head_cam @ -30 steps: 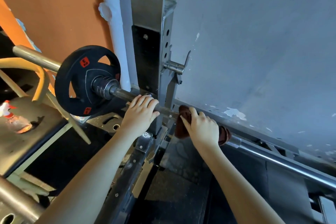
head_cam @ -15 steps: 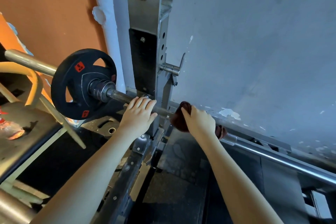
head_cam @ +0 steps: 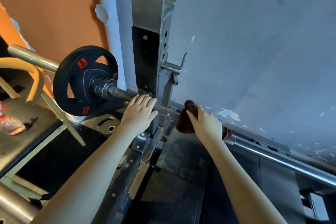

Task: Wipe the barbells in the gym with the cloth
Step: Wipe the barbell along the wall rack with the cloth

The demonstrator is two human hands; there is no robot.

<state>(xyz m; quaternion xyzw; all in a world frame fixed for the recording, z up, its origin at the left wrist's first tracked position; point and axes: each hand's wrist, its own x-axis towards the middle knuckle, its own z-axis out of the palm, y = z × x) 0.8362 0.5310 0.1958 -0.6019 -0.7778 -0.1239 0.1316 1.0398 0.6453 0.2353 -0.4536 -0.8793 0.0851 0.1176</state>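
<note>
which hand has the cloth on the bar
The right hand grips the dark red cloth wrapped on the barbell, right of the rack upright; the left hand rests bare, nearer the black weight plate.

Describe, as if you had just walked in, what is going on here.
A person is wiping a racked barbell. The right hand grips a dark red cloth wrapped round the bar, just right of the upright. The left hand rests on the bar beside the black weight plate.

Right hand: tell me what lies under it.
Under the right hand a dark red cloth drapes over the barbell. The stretch of bar beneath it is hidden.
</note>
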